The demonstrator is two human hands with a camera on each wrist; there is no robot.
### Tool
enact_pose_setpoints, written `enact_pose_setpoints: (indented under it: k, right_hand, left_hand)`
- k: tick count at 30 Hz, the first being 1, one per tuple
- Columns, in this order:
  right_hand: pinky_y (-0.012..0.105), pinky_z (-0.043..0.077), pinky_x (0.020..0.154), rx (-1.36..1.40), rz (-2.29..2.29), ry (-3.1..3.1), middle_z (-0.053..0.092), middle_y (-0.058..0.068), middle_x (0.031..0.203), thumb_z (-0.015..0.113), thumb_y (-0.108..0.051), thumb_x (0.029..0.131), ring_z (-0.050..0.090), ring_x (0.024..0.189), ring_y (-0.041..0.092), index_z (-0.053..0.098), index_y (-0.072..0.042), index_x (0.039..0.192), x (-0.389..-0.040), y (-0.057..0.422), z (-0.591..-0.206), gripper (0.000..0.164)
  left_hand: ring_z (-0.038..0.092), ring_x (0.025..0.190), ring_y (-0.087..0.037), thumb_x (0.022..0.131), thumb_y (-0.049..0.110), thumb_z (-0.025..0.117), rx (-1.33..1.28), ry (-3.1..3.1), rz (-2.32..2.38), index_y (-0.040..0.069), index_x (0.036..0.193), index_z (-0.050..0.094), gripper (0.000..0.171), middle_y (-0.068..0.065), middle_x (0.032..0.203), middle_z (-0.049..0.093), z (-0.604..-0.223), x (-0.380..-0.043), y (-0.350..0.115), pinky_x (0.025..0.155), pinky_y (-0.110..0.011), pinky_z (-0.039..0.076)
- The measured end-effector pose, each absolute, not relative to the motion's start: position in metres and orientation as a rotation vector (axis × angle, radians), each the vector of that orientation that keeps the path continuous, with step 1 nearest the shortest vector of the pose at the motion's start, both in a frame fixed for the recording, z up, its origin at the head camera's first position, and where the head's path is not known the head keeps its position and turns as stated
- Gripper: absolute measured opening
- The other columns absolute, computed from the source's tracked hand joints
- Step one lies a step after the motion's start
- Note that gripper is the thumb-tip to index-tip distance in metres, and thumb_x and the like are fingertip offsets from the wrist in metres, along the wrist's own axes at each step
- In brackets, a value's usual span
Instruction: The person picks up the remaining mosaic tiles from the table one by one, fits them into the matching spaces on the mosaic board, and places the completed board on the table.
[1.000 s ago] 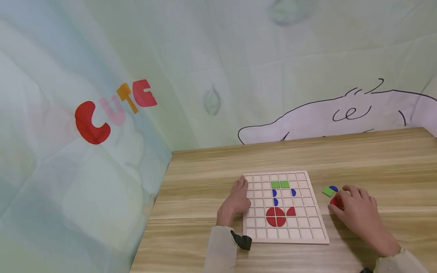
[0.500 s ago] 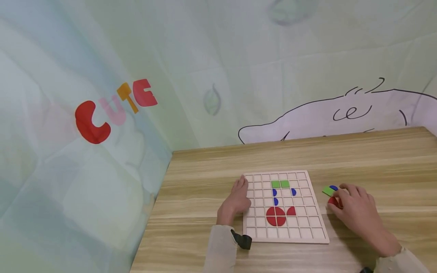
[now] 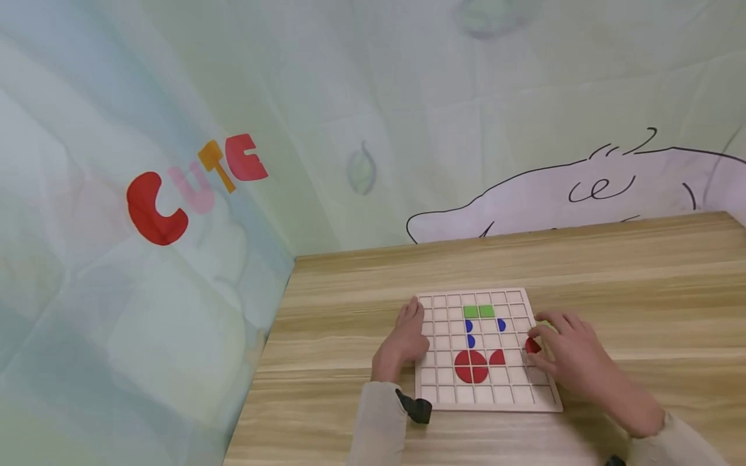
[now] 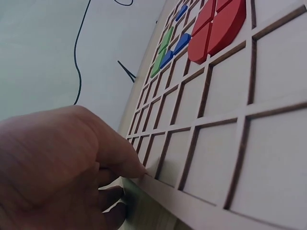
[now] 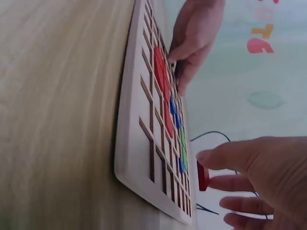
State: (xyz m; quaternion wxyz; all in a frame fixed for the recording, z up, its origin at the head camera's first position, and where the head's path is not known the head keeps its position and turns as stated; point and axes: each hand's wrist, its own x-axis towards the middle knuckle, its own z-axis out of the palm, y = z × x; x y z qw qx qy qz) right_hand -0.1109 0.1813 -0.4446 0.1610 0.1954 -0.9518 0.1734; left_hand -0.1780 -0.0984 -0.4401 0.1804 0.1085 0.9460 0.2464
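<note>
My right hand (image 3: pixel 574 353) pinches a red piece (image 3: pixel 532 345) between thumb and finger, over the right rim of a wooden grid board (image 3: pixel 489 406). In the right wrist view the red piece (image 5: pixel 203 176) shows edge-on, above the board's surface. My left hand (image 3: pixel 402 340) touches the board's left side; in the left wrist view its thumb (image 4: pixel 127 160) lies on the rim. Set in the board are two green squares (image 3: pixel 478 312), several blue half-discs (image 3: pixel 502 325), a red disc of quarter pieces (image 3: pixel 471 366) and a separate red quarter (image 3: pixel 497 357).
The wood-grain table (image 3: pixel 332 323) extends beyond the board on all sides. A printed cloth (image 3: pixel 350 97) hangs behind it and along the left, with coloured letters (image 3: pixel 157 210) on the left part.
My right hand has moved left from the table to the board's right edge, bringing the red piece. The loose green and blue pieces beside it are out of sight. My left hand stays put.
</note>
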Motion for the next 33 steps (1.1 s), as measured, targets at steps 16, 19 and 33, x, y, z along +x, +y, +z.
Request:
enact_pose_setpoints:
  k: [16, 19, 33]
  right_hand:
    - [0.043, 0.042, 0.087, 0.868, 0.590, -2.765, 0.054, 0.003, 0.118, 0.079, -0.026, 0.069, 0.045, 0.110, 0.021, 0.069, -0.019, 0.098, -0.104, 0.149, -0.461, 0.031]
    - [0.042, 0.043, 0.088, 0.904, 0.579, -2.747, 0.054, 0.002, 0.118, 0.080, -0.025, 0.068, 0.045, 0.110, 0.020, 0.068, -0.021, 0.097, -0.104, 0.150, -0.462, 0.032]
    - [0.044, 0.043, 0.089, 1.000, 0.538, -2.753, 0.055, 0.005, 0.117, 0.078, -0.025, 0.071, 0.047, 0.109, 0.023, 0.070, -0.019, 0.098, -0.107, 0.151, -0.456, 0.029]
  left_hand:
    - [-0.001, 0.141, -0.025, 0.080, -0.004, 0.042, 0.307, 2.694, 0.674, -0.001, 0.146, 0.013, 0.072, -0.008, 0.155, 0.000, -0.442, -0.179, -0.098, 0.113, -0.037, 0.009]
    - [-0.002, 0.141, -0.024, 0.080, -0.004, 0.042, 0.297, 2.688, 0.688, 0.001, 0.147, 0.013, 0.073, -0.007, 0.155, -0.001, -0.442, -0.179, -0.098, 0.113, -0.038, 0.008]
    - [-0.001, 0.141, -0.025, 0.080, -0.003, 0.042, 0.313, 2.695, 0.690, -0.001, 0.146, 0.015, 0.072, -0.008, 0.155, 0.001, -0.442, -0.180, -0.099, 0.113, -0.038, 0.009]
